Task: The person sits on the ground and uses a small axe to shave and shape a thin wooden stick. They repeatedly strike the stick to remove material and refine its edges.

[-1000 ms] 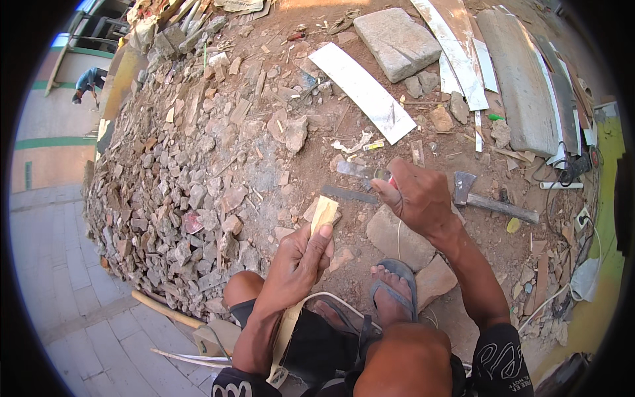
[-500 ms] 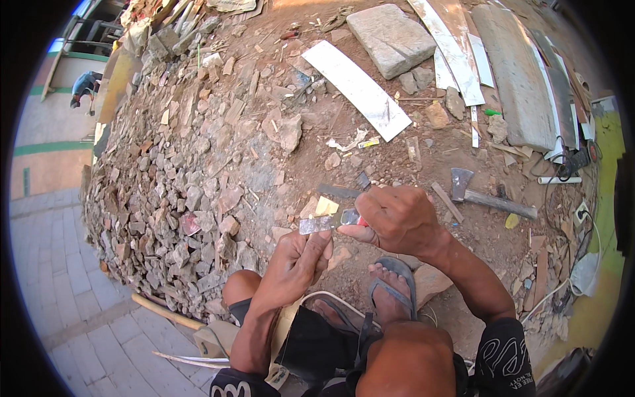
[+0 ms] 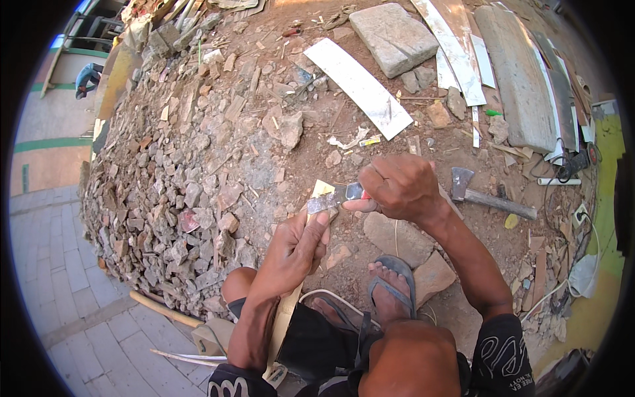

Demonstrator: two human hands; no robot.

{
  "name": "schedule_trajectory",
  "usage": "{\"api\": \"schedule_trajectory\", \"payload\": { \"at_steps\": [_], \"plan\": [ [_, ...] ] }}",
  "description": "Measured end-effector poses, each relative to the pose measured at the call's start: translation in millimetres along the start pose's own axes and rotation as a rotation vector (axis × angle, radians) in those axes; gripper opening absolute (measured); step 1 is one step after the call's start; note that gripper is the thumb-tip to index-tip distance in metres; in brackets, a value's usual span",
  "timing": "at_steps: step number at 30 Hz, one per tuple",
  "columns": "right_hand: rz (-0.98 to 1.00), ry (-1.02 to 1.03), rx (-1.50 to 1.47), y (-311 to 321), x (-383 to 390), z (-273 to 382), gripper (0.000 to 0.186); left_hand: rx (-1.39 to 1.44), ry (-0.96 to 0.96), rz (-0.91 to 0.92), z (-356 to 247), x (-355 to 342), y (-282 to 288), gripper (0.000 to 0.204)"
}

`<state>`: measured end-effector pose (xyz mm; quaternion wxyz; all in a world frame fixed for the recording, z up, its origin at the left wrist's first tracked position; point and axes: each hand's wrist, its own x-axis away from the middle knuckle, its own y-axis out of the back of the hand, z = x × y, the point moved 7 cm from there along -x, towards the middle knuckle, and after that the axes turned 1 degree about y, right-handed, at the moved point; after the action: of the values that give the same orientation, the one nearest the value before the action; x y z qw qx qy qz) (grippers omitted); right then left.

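My right hand [image 3: 401, 188] is closed round the red handle of a knife [image 3: 324, 202], whose broad, dull blade points left. A pale wooden strip [image 3: 284, 324] runs up from beside my left thigh, under my left forearm, and its cut tip shows just beyond the blade. My left hand [image 3: 294, 255] is wrapped round this strip, with the thumb just below the blade. The blade lies across the strip near its upper end; whether the edge bites into the wood cannot be made out. Most of the handle is hidden inside my right fist.
Broken rubble [image 3: 178, 218] is heaped to the left. A hatchet [image 3: 493, 198] lies right of my right hand, near a corded power tool [image 3: 574, 165]. Ahead are a white board [image 3: 360, 89] and a stone slab [image 3: 393, 40]. Flat stones [image 3: 397, 238] lie by my sandalled foot [image 3: 393, 291].
My right hand and the knife have moved slightly up and to the right. My left hand has shifted a little the same way, still round the strip.
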<state>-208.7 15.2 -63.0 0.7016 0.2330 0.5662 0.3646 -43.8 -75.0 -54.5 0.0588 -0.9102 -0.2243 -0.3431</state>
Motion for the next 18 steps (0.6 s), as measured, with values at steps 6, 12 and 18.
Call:
{"api": "schedule_trajectory", "payload": {
  "at_steps": [6,12,18],
  "plan": [
    [0.213,-0.781,0.258,13.6,69.3,-176.1,0.044,-0.167,-0.025,-0.079,10.3,39.3,12.1,0.042],
    [0.625,-0.925,0.050,-18.0,177.8,-80.4,0.046,-0.256,0.012,0.001,24.8,-4.7,17.8,0.035],
    [0.706,-1.082,0.052,-7.1,249.6,-56.8,0.039,-0.464,-0.005,0.023,33.2,-22.6,14.4,0.033]
  ]
}}
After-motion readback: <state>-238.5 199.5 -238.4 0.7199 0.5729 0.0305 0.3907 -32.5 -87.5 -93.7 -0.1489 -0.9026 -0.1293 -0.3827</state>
